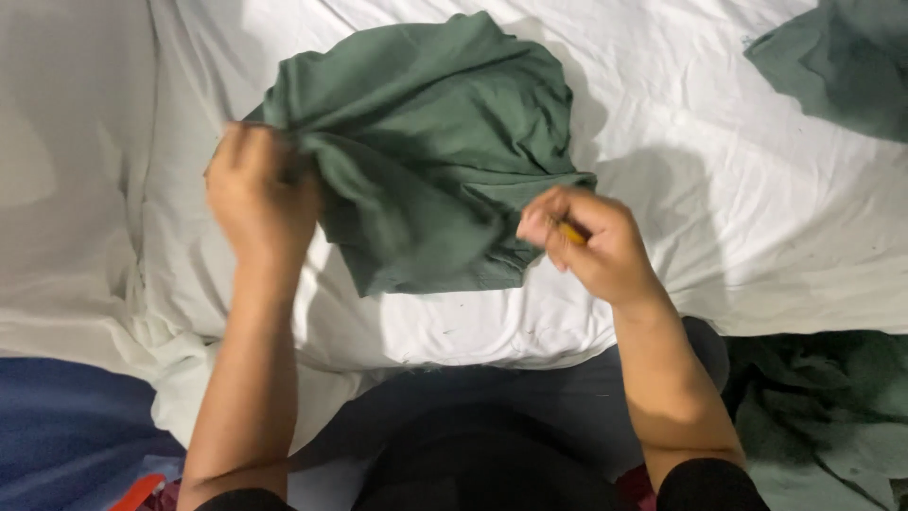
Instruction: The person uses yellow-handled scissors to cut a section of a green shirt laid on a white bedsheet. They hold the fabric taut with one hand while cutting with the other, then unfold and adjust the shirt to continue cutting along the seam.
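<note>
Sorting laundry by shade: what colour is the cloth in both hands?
Dark green cloth, plain, seen in the head view.

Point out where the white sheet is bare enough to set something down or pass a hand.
Bare sheet lies right of the green cloth, up to the second green cloth at the top right corner. Another bare strip runs below the cloth, above the lap. Crowded: the middle, where left hand and right hand grip the cloth, and the green pile at lower right.

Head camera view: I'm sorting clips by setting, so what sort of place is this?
Probably a garment or laundry work spot, though not certain. A white sheet covers the surface, both hands grip a green cloth, and more green cloth lies at the upper right and lower right.
</note>
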